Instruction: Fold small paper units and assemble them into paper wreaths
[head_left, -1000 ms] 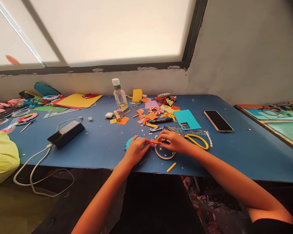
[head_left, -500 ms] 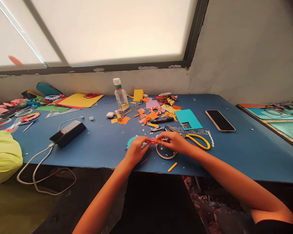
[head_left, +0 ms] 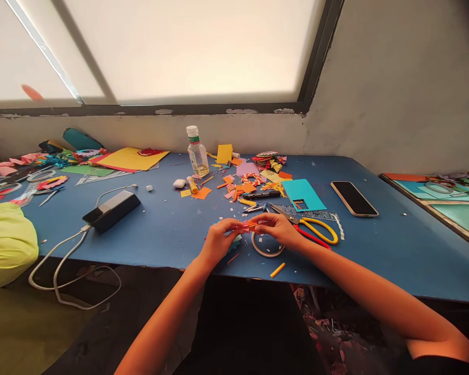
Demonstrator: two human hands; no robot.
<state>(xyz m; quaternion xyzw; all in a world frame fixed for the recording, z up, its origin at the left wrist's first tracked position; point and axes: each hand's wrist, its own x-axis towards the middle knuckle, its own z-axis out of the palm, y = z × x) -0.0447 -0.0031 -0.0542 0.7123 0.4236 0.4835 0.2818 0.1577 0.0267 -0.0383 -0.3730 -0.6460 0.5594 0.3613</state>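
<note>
Near the front of the blue table, my left hand pinches a small pink and orange folded paper strip between thumb and fingers. My right hand grips the orange end of the same strip, so both sets of fingertips almost meet. A teal paper piece shows partly beneath my left hand, the rest of it hidden. Under my right hand lies a pale ring. Scissors with red and yellow handles rest beside my right wrist.
Paper scraps, a black marker, a turquoise sheet and a glue stick lie beyond my hands. A bottle stands behind. A phone is at right, a cabled black device at left, near a person's yellow-green sleeve.
The view has shifted slightly. My left hand has moved a little, now covering the teal paper's left side that showed before. Both hands keep hold of the folded paper strip.
</note>
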